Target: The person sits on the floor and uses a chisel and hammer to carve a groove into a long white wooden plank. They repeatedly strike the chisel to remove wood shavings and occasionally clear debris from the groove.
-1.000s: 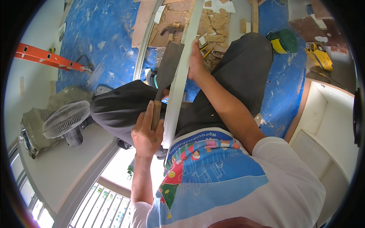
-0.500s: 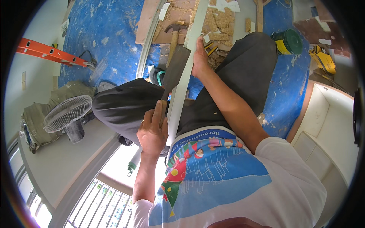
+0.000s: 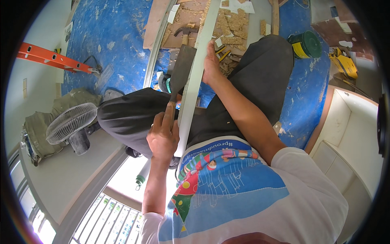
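My left hand (image 3: 162,136) is closed round the wooden handle of a machete-like tool, with the index finger stretched along it. Its broad, dark, square-ended blade (image 3: 182,67) lies beside the left edge of a long pale strip of board (image 3: 200,65); whether it touches the edge I cannot tell. The strip slants from my lap to beyond the top of the picture. My right hand (image 3: 211,65) grips its right edge farther up, thumb upward and the other fingers partly hidden. Past the blade's tip, a claw hammer (image 3: 185,31) lies with its handle mostly covered.
Chipboard scraps (image 3: 233,26) and a yellow-handled tool (image 3: 222,53) lie ahead. A green bucket (image 3: 305,44) stands beyond my right knee. At the left are an orange ladder (image 3: 53,59) and a fan (image 3: 72,122). A white cabinet (image 3: 345,118) stands at the right.
The blade has moved left and slightly down, from over the strip to beside its left edge. My right hand and the strip have shifted slightly left.
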`<state>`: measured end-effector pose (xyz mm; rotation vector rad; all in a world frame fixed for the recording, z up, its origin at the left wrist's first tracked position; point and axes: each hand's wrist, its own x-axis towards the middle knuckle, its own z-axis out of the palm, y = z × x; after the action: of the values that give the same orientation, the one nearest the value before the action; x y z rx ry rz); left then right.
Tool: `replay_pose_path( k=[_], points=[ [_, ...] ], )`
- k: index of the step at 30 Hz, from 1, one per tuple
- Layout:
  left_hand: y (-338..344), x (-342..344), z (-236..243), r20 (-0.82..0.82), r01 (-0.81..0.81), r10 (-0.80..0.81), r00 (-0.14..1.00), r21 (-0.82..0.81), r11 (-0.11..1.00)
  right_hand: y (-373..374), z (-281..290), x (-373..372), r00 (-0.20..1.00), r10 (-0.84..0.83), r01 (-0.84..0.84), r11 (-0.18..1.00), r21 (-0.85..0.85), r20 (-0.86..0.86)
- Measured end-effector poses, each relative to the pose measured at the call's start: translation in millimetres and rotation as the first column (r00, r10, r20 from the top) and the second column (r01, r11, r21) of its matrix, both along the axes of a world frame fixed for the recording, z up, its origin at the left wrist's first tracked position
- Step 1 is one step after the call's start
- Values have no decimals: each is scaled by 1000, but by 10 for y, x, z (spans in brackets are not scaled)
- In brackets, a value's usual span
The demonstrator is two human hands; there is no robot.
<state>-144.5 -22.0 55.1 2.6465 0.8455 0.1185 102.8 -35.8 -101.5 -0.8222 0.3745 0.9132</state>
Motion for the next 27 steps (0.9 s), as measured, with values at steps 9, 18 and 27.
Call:
replay_pose_path(
  k=[9, 18, 27],
  points=[
    [34, 261, 68, 20, 0, 1, 1000, -54, 999, 5, -84, 33, 1000, -2, 3, 1000, 26, -20],
    [95, 454, -27, 36, 1, 2, 999, -75, 997, 24, -92, 20, 1000, -3, 1, 998, 70, 23],
    [138, 513, -117, 61, 19, -15, 998, -64, 998, -33, 57, 23, 997, 65, -65, 998, 19, 29]
  ],
)
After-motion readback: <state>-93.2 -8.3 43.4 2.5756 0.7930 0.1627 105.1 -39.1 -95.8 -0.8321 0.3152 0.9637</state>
